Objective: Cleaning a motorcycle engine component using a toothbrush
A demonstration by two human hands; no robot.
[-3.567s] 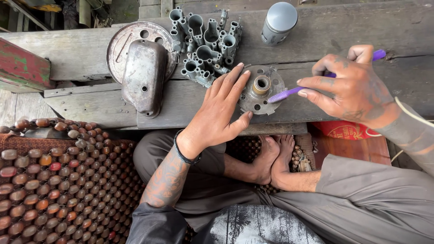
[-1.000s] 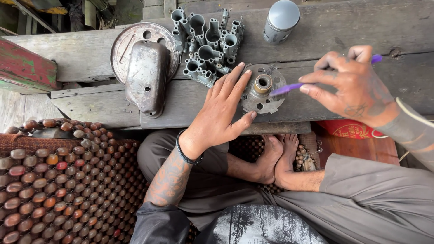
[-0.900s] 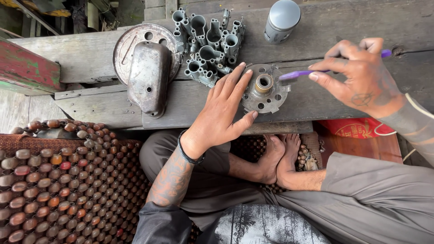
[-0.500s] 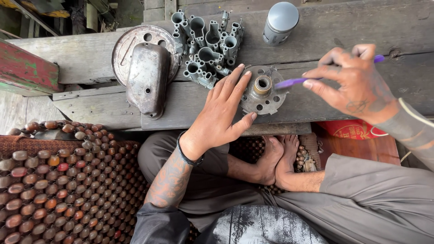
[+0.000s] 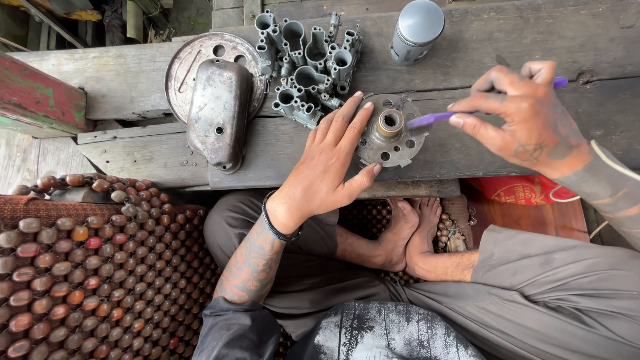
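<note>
- Beaded mat (image 5: 80, 267): lies at far left, below the near edge of the wooden bench (image 5: 133, 87).
- Dome-shaped metal cover (image 5: 219, 113): rests on a round perforated plate (image 5: 193, 57), left part of the bench.
- Cluster of grey cast tubes (image 5: 307, 60): at the bench's far edge, centre.
- Left hand (image 5: 330, 160): fingers spread flat, pressing the left rim of the round metal hub (image 5: 390, 137); not clenched.
- Round metal hub: lies flat near the bench's near edge.
- Grey canister (image 5: 417, 30): upright, far edge.
- Right hand (image 5: 527, 123): fingers pinch a purple brush (image 5: 433, 119), tip at the hub's centre.
</note>
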